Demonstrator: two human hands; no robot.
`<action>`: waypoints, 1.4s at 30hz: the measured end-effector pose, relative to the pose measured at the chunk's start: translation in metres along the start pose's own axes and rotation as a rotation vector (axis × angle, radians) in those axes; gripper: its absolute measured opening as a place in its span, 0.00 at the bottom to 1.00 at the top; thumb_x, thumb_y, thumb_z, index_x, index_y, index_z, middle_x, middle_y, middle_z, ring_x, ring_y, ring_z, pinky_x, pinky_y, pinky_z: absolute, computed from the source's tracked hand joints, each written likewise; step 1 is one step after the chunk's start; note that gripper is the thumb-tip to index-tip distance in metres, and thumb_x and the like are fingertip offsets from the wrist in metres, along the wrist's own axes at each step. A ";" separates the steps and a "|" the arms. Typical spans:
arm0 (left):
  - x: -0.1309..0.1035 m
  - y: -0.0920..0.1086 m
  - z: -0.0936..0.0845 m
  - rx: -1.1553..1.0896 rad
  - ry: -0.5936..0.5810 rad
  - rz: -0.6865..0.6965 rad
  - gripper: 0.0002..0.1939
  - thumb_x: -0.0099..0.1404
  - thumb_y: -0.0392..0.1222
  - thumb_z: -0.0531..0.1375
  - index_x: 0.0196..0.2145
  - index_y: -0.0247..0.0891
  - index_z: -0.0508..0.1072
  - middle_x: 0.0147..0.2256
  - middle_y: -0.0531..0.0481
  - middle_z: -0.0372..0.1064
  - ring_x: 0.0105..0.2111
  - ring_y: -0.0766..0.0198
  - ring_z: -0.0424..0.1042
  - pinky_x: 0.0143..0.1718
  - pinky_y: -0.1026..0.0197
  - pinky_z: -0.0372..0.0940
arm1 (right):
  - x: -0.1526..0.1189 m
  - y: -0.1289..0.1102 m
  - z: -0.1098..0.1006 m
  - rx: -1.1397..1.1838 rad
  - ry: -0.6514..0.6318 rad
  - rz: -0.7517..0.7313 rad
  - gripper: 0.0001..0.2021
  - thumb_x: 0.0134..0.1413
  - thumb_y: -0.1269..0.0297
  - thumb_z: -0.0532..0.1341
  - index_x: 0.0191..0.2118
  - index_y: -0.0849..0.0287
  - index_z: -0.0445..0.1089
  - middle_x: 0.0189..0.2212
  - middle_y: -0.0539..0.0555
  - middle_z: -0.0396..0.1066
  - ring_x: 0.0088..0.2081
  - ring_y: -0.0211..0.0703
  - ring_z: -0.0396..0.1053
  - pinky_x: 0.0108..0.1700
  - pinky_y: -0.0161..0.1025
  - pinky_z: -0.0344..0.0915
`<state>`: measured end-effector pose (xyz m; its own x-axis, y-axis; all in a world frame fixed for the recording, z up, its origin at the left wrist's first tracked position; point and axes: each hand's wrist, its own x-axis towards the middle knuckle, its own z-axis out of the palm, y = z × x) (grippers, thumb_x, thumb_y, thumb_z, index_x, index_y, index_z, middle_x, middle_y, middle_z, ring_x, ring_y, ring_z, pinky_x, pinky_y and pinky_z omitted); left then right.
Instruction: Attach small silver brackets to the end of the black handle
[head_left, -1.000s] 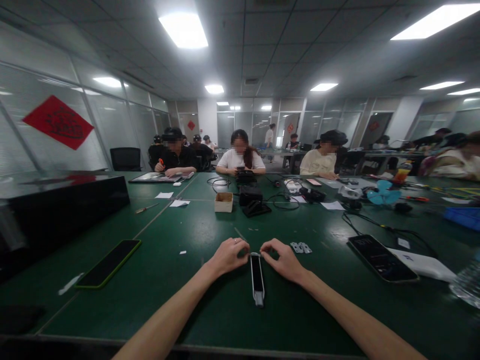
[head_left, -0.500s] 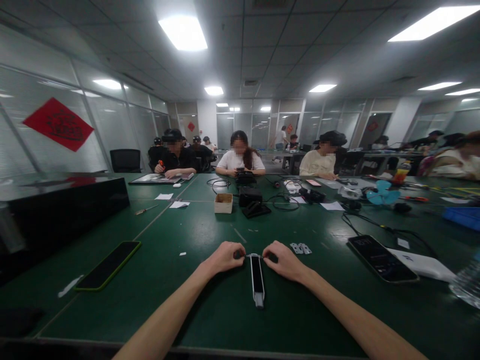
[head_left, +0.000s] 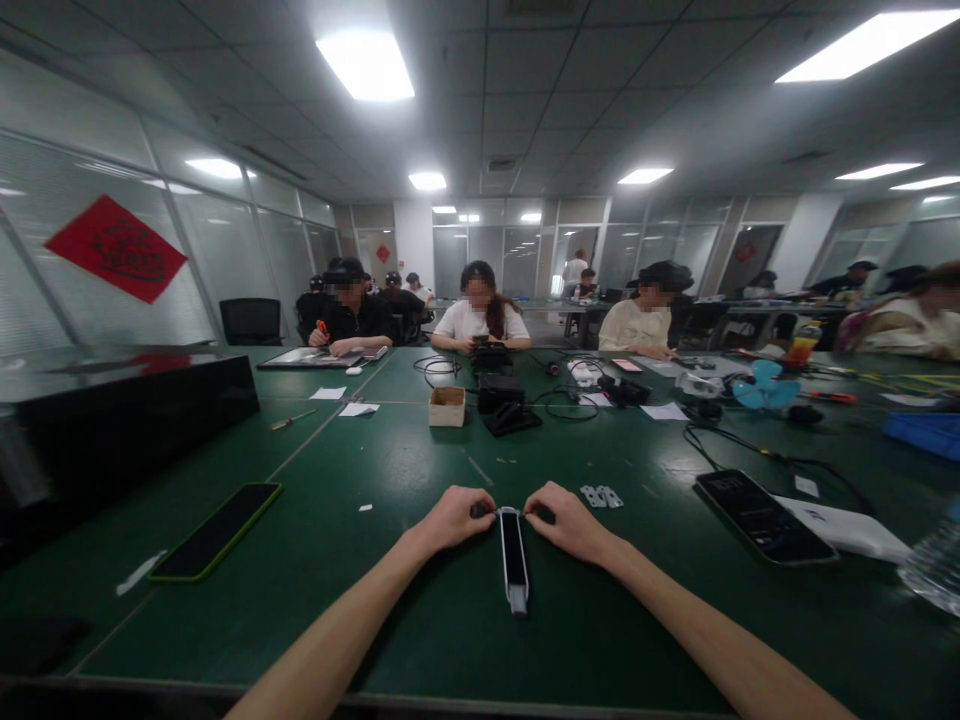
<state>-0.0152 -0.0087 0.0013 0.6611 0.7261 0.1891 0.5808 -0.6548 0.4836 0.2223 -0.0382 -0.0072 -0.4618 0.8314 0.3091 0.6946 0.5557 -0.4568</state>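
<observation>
A narrow white-framed device with a black face (head_left: 514, 560) lies lengthwise on the green table (head_left: 420, 640), its grey end nearest me. My left hand (head_left: 459, 517) is at the left side of its far end, thumb and fingertips pinched together. Across from it, my right hand (head_left: 564, 517) is pinched at the right side of that same end. Whatever the fingertips grip is too small to make out. Small metal plates (head_left: 601, 496) lie just right of my right hand.
A green-edged phone (head_left: 217, 532) lies left; another phone (head_left: 765, 517) and a clear bottle (head_left: 937, 565) are right. Beyond the hands stand a small open box (head_left: 447, 407) and black devices with cables (head_left: 501, 395). People sit across the table.
My left hand has shifted slightly right, closer to the far end of the device. My right hand has barely moved.
</observation>
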 end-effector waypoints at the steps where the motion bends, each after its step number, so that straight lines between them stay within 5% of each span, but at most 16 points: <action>1: 0.000 0.001 0.000 0.004 0.002 0.004 0.09 0.62 0.40 0.57 0.38 0.37 0.74 0.34 0.51 0.72 0.31 0.67 0.69 0.34 0.66 0.63 | 0.000 0.000 0.000 -0.002 0.001 0.000 0.06 0.56 0.65 0.56 0.36 0.58 0.69 0.34 0.52 0.69 0.36 0.41 0.65 0.39 0.39 0.64; 12: 0.000 0.004 -0.001 0.006 0.018 0.013 0.09 0.62 0.40 0.58 0.39 0.37 0.74 0.35 0.51 0.72 0.31 0.67 0.69 0.33 0.66 0.62 | 0.001 -0.003 -0.007 -0.050 -0.007 -0.022 0.06 0.56 0.64 0.56 0.37 0.58 0.69 0.34 0.53 0.69 0.37 0.41 0.65 0.40 0.39 0.64; 21: 0.000 0.010 -0.003 0.031 -0.004 -0.021 0.09 0.63 0.41 0.57 0.38 0.37 0.73 0.35 0.51 0.72 0.32 0.65 0.69 0.35 0.65 0.63 | -0.001 0.031 -0.040 -0.274 0.137 0.025 0.08 0.57 0.65 0.54 0.35 0.60 0.69 0.34 0.56 0.71 0.37 0.45 0.65 0.42 0.43 0.62; 42: 0.001 0.000 0.006 0.025 0.030 -0.007 0.10 0.63 0.44 0.56 0.38 0.36 0.72 0.35 0.51 0.70 0.33 0.65 0.69 0.34 0.65 0.63 | -0.003 0.051 -0.036 -0.354 -0.142 0.272 0.09 0.53 0.62 0.56 0.33 0.58 0.72 0.34 0.55 0.70 0.37 0.45 0.66 0.38 0.38 0.60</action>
<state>-0.0114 -0.0088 -0.0040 0.6431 0.7361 0.2114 0.5970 -0.6547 0.4636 0.2789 -0.0126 -0.0013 -0.2904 0.9527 0.0894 0.9351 0.3023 -0.1848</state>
